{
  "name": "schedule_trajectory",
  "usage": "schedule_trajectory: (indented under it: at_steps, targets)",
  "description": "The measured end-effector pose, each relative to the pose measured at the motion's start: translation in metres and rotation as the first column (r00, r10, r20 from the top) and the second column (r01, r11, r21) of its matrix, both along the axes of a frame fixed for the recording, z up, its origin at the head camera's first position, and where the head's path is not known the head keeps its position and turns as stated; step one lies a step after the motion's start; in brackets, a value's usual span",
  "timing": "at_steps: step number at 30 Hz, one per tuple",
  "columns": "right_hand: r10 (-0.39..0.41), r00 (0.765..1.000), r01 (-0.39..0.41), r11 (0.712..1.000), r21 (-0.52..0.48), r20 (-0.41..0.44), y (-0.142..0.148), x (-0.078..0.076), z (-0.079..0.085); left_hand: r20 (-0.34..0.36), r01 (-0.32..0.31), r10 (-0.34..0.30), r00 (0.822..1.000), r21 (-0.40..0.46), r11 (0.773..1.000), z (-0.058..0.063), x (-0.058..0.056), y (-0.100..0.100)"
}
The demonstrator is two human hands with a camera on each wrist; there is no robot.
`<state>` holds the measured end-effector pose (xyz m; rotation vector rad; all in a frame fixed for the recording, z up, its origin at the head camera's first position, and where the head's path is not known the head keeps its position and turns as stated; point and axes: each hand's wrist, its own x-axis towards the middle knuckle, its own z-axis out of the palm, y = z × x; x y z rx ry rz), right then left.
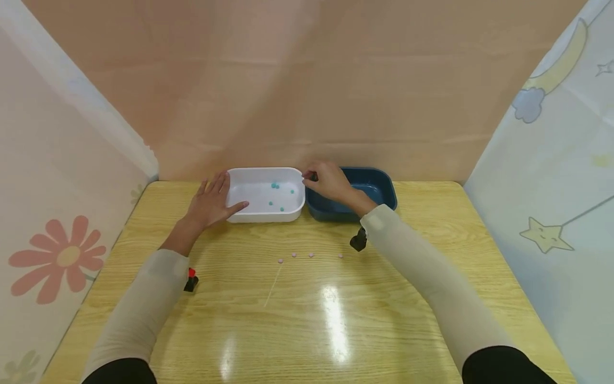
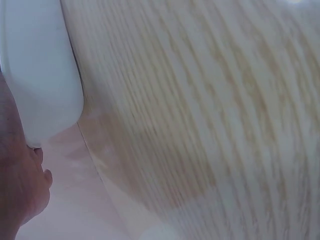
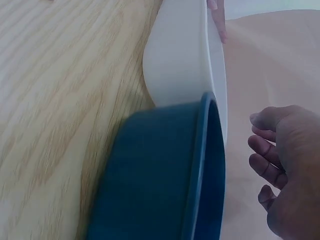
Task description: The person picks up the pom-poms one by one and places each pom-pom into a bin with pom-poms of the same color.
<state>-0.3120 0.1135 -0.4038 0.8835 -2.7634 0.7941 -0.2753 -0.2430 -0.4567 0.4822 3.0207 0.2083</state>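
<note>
At the back of the table, a white tray holds several small teal beads. My left hand lies along its left side with fingers spread and thumb over the front rim. In the left wrist view that hand shows at the tray's end. A dark blue tray stands against the white one's right side. Above where the two meet, my right hand hovers with loosely bent fingers. From the right wrist, the thumb and curled fingers show no bead between them.
Several tiny pink beads lie scattered on the wooden table in front of the trays. A brown-orange sheet rises behind them. Patterned panels close off both sides.
</note>
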Motion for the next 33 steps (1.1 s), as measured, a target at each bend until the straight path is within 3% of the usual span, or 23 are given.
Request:
schedule_trajectory:
  at_steps: [10, 16, 24, 33]
  targets:
    - [0.003, 1.000, -0.003, 1.000, 0.018, -0.003, 0.029, 0.010, 0.005, 0.017, 0.005, -0.006, 1.000, 0.056, 0.998, 0.001, 0.002, -0.002]
    - [0.011, 1.000, -0.009, 0.998, 0.067, -0.023, 0.044, 0.015, 0.007, -0.013, 0.014, -0.013, 1.000, 0.067, 0.998, 0.001, 0.000, -0.004]
    - [-0.011, 0.999, 0.017, 0.990, 0.140, -0.042, 0.068, 0.020, 0.007, -0.122, 0.072, -0.062, 0.991, 0.086, 0.994, 0.011, 0.005, -0.001]
    - [-0.048, 0.998, 0.053, 0.982, 0.184, -0.028, 0.095, 0.024, 0.010, -0.262, 0.168, -0.133, 0.956, 0.114, 0.979, 0.018, 0.015, 0.009]
